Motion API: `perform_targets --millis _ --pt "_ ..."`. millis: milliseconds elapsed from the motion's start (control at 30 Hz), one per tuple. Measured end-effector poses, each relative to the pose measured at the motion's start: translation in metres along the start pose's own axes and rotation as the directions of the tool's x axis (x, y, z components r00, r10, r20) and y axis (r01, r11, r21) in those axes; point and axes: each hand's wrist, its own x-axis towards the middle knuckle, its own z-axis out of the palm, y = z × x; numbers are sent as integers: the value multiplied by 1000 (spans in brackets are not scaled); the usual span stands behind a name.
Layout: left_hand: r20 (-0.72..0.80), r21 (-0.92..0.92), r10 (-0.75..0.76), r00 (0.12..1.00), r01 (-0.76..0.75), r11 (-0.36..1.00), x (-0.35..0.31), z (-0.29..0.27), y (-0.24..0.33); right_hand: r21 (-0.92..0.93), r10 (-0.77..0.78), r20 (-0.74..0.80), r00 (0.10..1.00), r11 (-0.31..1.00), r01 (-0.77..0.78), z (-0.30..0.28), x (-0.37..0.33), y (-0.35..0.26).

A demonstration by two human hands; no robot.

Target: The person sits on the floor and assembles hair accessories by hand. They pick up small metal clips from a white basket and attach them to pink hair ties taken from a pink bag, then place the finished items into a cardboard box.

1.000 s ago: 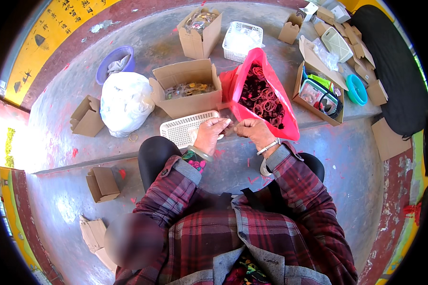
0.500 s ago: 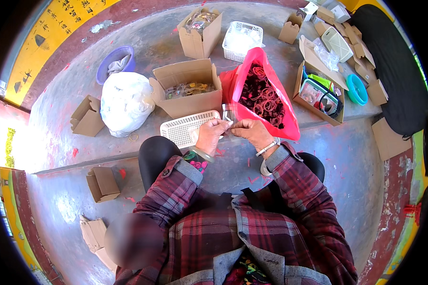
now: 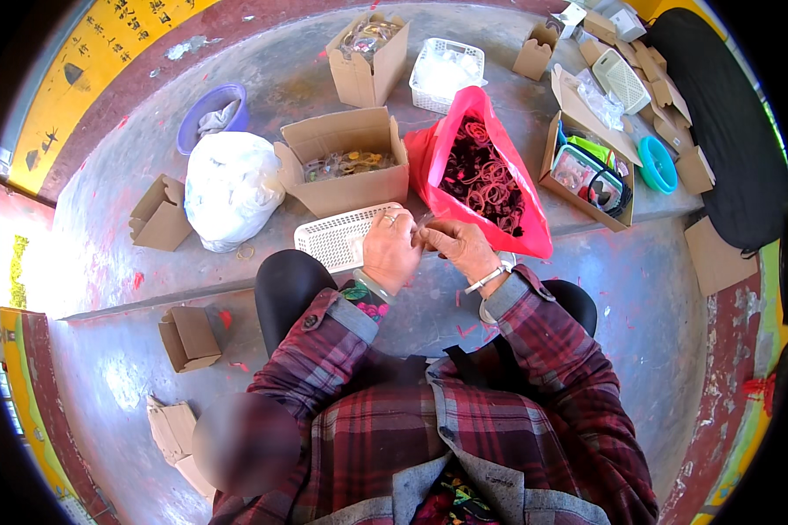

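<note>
My left hand [image 3: 389,250] is turned back-up, its fingers curled in and meeting the other hand's fingertips. My right hand [image 3: 466,252] pinches with thumb and forefinger at that same spot. Between them shows a sliver of a small clear plastic bag [image 3: 425,219]; most of it is hidden by the fingers. Below the left hand lies a cream perforated basket [image 3: 324,243] with something white at its right end. Just beyond the right hand stands a pink plastic bag [image 3: 534,229], opened wide and full of dark red and pink loops.
Behind the basket is a cardboard box [image 3: 346,199] holding small packed items. A stuffed white bag [image 3: 232,192] sits left of it. To the right stand a box of mixed goods [image 3: 587,203] and a teal basin [image 3: 657,164]. A raised step's edge [image 3: 175,297] crosses the floor.
My left hand has rolled over so its back faces up, moving slightly up. The clear bag, plainer before, is now mostly covered. My right hand stays nearly in place.
</note>
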Motion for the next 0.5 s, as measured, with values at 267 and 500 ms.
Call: perform_targets --millis 267,500 --pt "95 246 195 976 -213 946 5 -9 12 230 -3 -101 995 973 26 11 -11 -4" --pt "177 214 271 946 -305 928 -1 -6 8 445 82 -141 987 895 -10 10 -11 -5"
